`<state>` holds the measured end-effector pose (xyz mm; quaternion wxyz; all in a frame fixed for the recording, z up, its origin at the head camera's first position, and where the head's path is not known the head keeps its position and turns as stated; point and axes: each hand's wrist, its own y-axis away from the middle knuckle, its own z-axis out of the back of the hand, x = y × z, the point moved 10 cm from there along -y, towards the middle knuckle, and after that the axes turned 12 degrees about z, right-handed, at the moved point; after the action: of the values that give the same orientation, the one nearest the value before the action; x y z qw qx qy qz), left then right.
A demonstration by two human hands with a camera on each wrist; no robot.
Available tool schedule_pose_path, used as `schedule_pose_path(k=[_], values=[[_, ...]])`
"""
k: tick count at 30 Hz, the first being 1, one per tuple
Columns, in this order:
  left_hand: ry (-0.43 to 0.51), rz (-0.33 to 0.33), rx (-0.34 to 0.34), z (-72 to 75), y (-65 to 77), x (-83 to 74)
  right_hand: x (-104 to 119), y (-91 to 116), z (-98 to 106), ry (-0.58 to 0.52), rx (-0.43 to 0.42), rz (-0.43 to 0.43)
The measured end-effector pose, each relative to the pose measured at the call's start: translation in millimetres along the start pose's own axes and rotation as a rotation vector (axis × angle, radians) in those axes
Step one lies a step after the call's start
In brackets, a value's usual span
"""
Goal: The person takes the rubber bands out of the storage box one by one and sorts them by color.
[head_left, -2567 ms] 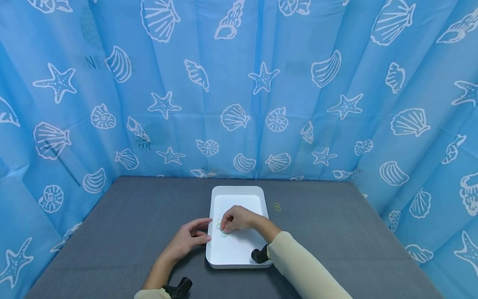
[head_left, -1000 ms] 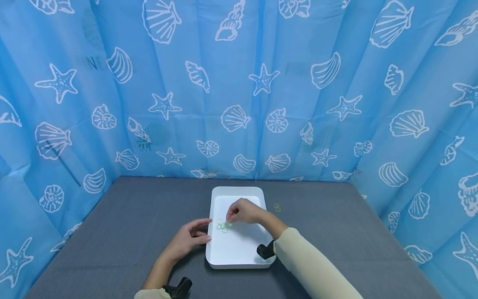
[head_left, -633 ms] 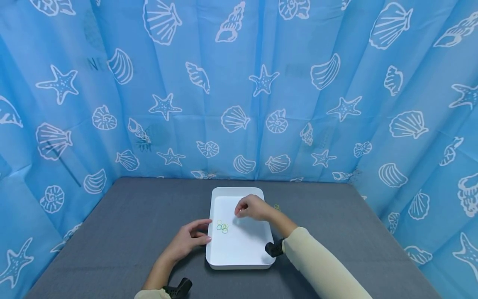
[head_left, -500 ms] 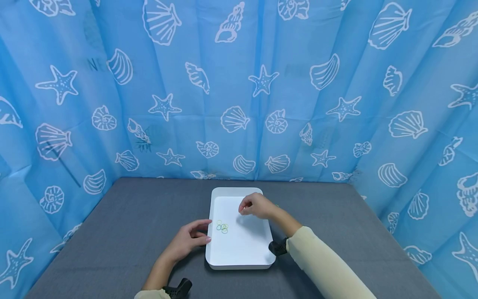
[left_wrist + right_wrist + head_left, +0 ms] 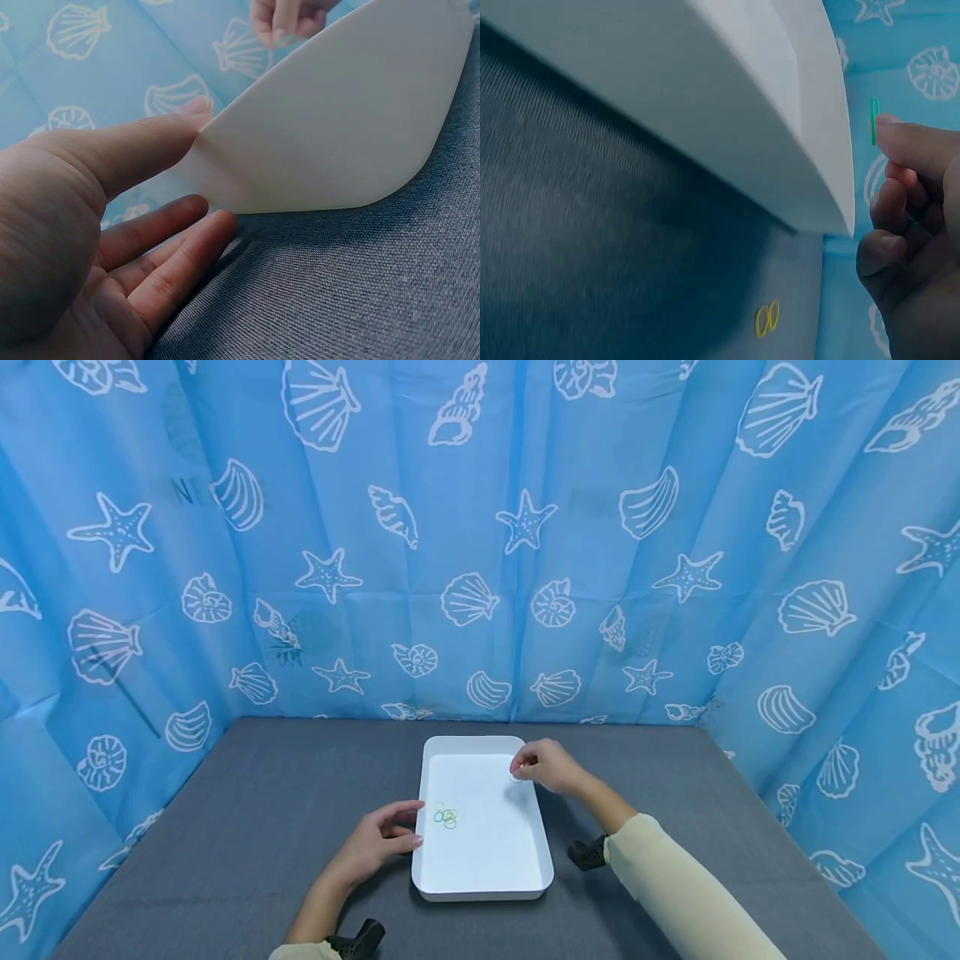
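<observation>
My right hand (image 5: 551, 766) is over the far right corner of the white tray (image 5: 487, 852). Its thumb and finger pinch a small green rubber band (image 5: 874, 120), plain in the right wrist view and faint in the head view. On the tray floor, towards the left side, lies a cluster of several green and yellow rubber bands (image 5: 447, 817). My left hand (image 5: 378, 843) stays at the tray's left side. In the left wrist view its thumb touches the rim and its loosely extended fingers touch the outer wall (image 5: 322, 142).
Two yellow rubber bands (image 5: 766, 319) lie on the grey cloth (image 5: 592, 225) to the right of the tray; in the head view my right hand and forearm hide them. A blue curtain (image 5: 480, 543) with white shell prints hangs behind the table and along both sides.
My right hand has lifted from the bands at the tray's left and moved right and away to the far right corner, carrying a green band. The left hand and tray have stayed put.
</observation>
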<state>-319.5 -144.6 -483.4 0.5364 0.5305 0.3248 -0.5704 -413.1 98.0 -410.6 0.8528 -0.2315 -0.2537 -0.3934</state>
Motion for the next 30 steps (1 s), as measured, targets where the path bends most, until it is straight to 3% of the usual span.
schedule_pose_path(k=[5, 11, 17, 22, 30], values=[[-0.005, 0.007, -0.008, 1.7, -6.4, 8.8, -14, 11, 11, 0.010, -0.057, -0.035], [-0.003, 0.018, -0.010, 1.3, -5.8, 8.2, -34, 28, 19, 0.013, -0.131, -0.034], [-0.009, 0.017, -0.021, -0.2, 5.5, -5.9, -47, 39, 27, 0.045, -0.188, -0.022], [-0.002, -0.005, -0.010, -2.2, 16.9, -20.4, -58, 46, 31, 0.059, -0.224, -0.060], [0.009, 0.004, -0.001, -1.3, 16.6, -21.1, -79, 56, 32, 0.035, -0.264, -0.163]])
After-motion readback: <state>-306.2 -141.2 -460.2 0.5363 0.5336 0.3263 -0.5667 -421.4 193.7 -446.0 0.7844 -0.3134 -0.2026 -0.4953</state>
